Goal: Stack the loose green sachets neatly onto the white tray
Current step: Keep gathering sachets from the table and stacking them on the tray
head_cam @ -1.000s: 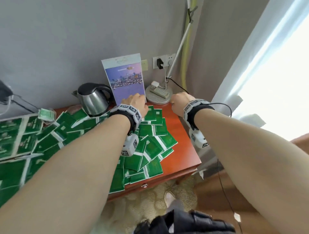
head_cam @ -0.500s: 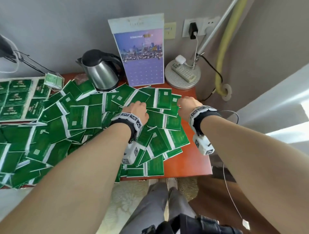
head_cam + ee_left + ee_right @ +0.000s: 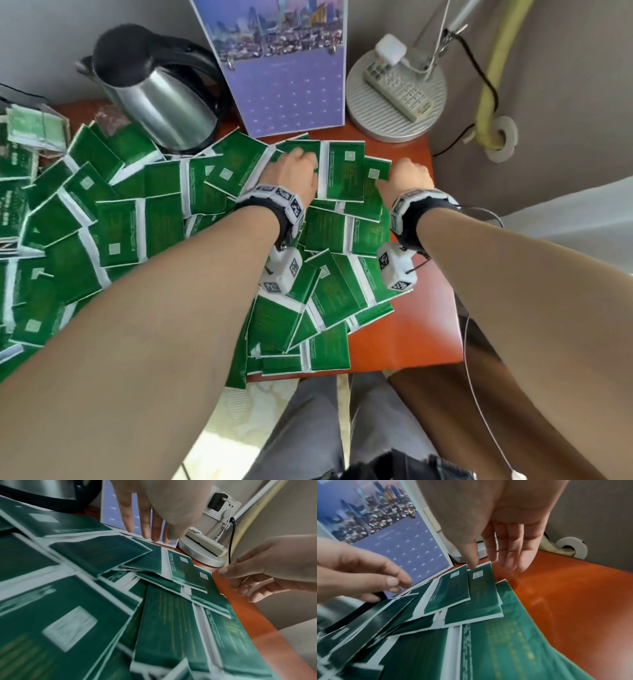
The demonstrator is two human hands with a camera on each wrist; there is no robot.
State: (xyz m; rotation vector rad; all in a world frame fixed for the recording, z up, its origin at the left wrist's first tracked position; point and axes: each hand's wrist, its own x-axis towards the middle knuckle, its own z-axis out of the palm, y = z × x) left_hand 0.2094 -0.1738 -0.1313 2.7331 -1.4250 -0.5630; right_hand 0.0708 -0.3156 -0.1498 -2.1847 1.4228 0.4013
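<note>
Several loose green sachets (image 3: pixel 137 226) with white edges lie overlapping all over the red-brown table (image 3: pixel 414 329). My left hand (image 3: pixel 296 164) is over the back of the pile, near the calendar. Its fingers (image 3: pixel 147 534) point straight down just above a sachet (image 3: pixel 101 555) and hold nothing. My right hand (image 3: pixel 406 173) is at the pile's back right corner. Its fingers hang relaxed, and the index fingertip (image 3: pixel 472 566) touches the corner of a sachet (image 3: pixel 481 588). I cannot make out the white tray in these frames.
A steel kettle (image 3: pixel 154 92) stands at the back left and a purple calendar (image 3: pixel 291 89) leans on the wall. A round lamp base (image 3: pixel 394 99) with a remote on it is at the back right. Bare table shows along the right edge.
Both hands have come down from the calendar and lamp base onto the back of the sachet pile. The head view has tilted down and moved closer to the table.
</note>
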